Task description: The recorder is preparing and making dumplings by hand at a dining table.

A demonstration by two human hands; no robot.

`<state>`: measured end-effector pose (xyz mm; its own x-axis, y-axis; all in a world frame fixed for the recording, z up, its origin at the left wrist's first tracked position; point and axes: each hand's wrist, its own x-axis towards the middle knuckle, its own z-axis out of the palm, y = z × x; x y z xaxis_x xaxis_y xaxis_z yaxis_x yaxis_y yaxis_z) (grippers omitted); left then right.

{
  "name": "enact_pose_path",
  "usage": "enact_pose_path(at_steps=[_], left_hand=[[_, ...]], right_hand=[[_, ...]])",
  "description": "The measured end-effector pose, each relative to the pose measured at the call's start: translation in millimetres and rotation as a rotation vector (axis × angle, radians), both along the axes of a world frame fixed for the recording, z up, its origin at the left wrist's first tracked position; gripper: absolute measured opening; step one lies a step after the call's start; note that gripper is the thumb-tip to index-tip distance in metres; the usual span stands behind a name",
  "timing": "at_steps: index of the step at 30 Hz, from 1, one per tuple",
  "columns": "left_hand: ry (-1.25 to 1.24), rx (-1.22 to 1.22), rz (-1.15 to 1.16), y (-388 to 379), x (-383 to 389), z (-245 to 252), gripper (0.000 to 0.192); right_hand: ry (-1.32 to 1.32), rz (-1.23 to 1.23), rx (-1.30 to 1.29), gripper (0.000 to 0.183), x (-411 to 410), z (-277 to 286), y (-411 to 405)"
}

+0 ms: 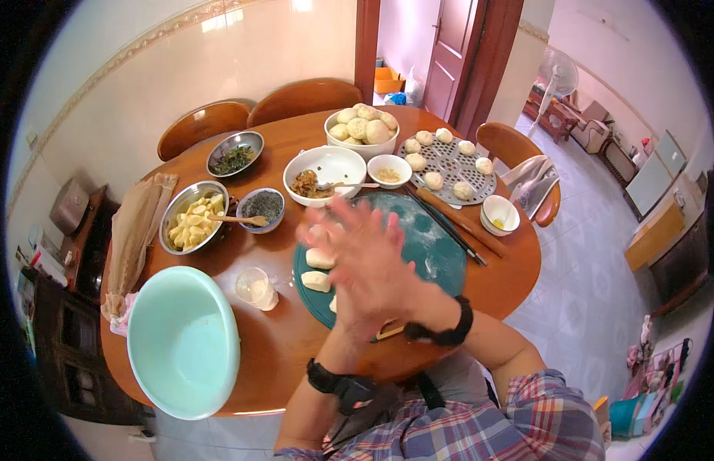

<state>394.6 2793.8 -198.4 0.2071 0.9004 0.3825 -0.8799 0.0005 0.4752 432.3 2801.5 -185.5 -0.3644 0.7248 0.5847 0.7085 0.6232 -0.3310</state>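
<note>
My right hand (371, 253) lies across my left hand (352, 302), palms together, above a round green mat (443, 259). Both are blurred, and whatever might be between the palms is hidden. Several pale dough pieces (316, 281) rest along the mat's left side, some partly covered by my hands. Flour dusts the mat behind my fingers. A wooden rolling pin (461, 222) and dark chopsticks (446, 227) lie across its right edge. Beyond my fingertips, a white bowl (339, 161) contains brown filling and a spoon.
A steamer plate (449, 190) carries several dough balls, beside a bowl of larger buns (361, 128). At left are a mint-green basin (184, 346), a plastic cup with flour (257, 289), yellow chunks in a metal bowl (172, 239), dark seed filling (263, 204) and chopped greens (235, 160).
</note>
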Motion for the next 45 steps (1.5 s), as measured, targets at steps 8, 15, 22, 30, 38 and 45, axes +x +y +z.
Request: enact_pose_path(at_steps=[8, 15, 22, 30, 38, 45], left_hand=[[0.185, -0.057, 0.125, 15, 2, 9, 0.066], [-0.112, -0.161, 0.115, -4, -11, 3, 0.068], [-0.038, -0.034, 0.184, -18, 16, 12, 0.065], [-0.153, -0.011, 0.105, -37, 71, -15, 0.067], [0.007, -0.089, 0.101, -62, 88, 12, 0.059], [0.328, -0.062, 0.233, -62, 90, 36, 0.065]], right_hand=[[-0.189, 0.419, 0.063, 0.056, 36, 18, 38], [-0.048, 0.761, -0.018, 0.051, 49, 5, 12], [-0.01, 0.794, 0.088, 0.045, 71, 14, -23], [0.017, 0.749, 0.08, 0.047, 114, 33, -56], [0.006, 0.715, 0.081, 0.05, 135, 42, -62], [-0.03, 0.711, 0.062, 0.051, 144, 36, -41]])
